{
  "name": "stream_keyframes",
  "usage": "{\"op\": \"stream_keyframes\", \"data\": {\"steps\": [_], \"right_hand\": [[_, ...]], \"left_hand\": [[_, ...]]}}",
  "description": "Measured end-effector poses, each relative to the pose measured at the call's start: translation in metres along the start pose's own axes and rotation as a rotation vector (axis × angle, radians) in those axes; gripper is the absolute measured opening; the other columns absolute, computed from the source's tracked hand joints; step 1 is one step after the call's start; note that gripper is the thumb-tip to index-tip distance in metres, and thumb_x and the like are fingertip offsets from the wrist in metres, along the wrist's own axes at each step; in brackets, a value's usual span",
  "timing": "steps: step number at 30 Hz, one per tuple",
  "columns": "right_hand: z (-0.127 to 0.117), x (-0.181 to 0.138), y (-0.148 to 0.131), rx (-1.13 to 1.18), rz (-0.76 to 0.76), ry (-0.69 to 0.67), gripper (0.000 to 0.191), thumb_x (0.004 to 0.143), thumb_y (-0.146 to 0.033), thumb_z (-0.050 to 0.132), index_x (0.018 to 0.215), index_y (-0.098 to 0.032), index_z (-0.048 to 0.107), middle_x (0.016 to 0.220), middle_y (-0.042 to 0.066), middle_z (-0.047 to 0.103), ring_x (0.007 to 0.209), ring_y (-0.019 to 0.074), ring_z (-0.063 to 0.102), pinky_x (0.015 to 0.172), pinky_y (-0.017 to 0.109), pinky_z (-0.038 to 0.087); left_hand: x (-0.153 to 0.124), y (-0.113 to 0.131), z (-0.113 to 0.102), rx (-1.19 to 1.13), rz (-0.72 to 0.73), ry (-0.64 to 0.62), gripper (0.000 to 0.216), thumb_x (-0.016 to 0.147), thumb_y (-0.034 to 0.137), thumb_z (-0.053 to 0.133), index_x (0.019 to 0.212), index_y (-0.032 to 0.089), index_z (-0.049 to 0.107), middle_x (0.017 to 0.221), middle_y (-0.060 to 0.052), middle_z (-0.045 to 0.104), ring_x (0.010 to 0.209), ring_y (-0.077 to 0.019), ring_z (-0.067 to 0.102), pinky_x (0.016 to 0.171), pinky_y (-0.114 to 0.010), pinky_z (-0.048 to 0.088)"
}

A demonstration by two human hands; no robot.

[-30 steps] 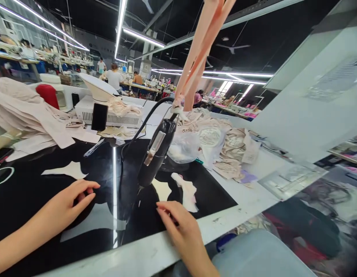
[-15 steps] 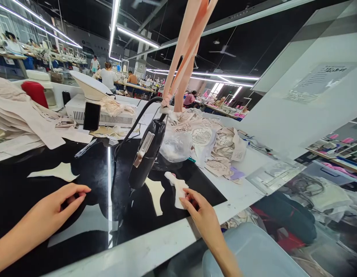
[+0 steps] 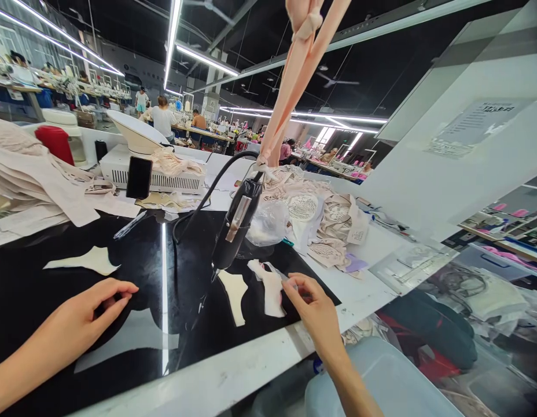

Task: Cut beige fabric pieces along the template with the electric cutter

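Observation:
My right hand [image 3: 311, 298] pinches the edge of a thin translucent piece [image 3: 289, 280] at the right side of a small white cut piece [image 3: 272, 292]. Pink shows along that white piece's edges. To its left a cream cut piece [image 3: 234, 294] lies flat on the black mat [image 3: 142, 255]. My left hand [image 3: 97, 304] hovers over the mat with thumb and forefinger drawn together, and nothing shows between them. Beneath it lies a larger grey translucent piece [image 3: 129, 336]. Another cream piece [image 3: 87, 260] rests behind that hand. Neither hand touches the black corded tool [image 3: 237, 223].
Peach straps [image 3: 290, 98] hang the tool over the mat. Behind it stand a clear plastic bag [image 3: 266, 223] and heaped beige pieces [image 3: 329, 217]. A phone [image 3: 139, 176] leans on a white scale [image 3: 173, 179]. A pale blue bin [image 3: 376, 376] sits below the table edge.
My right hand has moved slightly right, drawing a thin translucent piece away from the white piece. The hanging tool has swung right and up. My left hand has barely moved.

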State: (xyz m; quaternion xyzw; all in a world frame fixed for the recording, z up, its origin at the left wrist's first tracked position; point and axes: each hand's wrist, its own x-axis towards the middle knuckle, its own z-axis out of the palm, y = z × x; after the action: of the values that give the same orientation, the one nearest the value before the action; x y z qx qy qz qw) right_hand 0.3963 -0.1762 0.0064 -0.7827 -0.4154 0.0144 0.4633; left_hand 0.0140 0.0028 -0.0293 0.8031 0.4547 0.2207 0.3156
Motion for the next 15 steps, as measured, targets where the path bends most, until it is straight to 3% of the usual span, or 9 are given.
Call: {"op": "stream_keyframes", "data": {"steps": [2, 6, 15], "right_hand": [[0.0, 0.008, -0.004, 0.058, 0.022, 0.019, 0.04, 0.079, -0.059, 0.065, 0.083, -0.02, 0.068, 0.102, 0.009, 0.072, 0.083, 0.0224, 0.064, 0.067, 0.031, 0.049], [0.003, 0.023, -0.009, 0.156, 0.052, 0.067, 0.044, 0.076, -0.063, 0.067, 0.081, -0.019, 0.066, 0.079, 0.006, 0.071, 0.071, 0.0203, 0.062, 0.058, 0.028, 0.048], [-0.004, 0.041, -0.012, 0.278, 0.084, 0.094, 0.046, 0.069, -0.062, 0.073, 0.084, -0.019, 0.07, 0.074, 0.005, 0.07, 0.062, 0.0176, 0.059, 0.048, 0.025, 0.043]], "left_hand": [[0.0, 0.0, -0.001, 0.003, 0.0, -0.026, 0.038, 0.085, 0.054, 0.053, 0.107, 0.029, 0.071, 0.094, 0.006, 0.073, 0.088, -0.0195, 0.067, 0.08, -0.025, 0.052], [0.001, 0.0, -0.004, 0.011, 0.024, -0.052, 0.04, 0.087, 0.056, 0.052, 0.109, 0.028, 0.071, 0.104, 0.0, 0.074, 0.091, -0.0217, 0.069, 0.081, -0.027, 0.054], [0.002, 0.003, -0.002, -0.032, 0.072, 0.022, 0.045, 0.081, 0.06, 0.055, 0.101, 0.025, 0.075, 0.095, -0.005, 0.076, 0.078, -0.0238, 0.07, 0.069, -0.028, 0.055]]}}
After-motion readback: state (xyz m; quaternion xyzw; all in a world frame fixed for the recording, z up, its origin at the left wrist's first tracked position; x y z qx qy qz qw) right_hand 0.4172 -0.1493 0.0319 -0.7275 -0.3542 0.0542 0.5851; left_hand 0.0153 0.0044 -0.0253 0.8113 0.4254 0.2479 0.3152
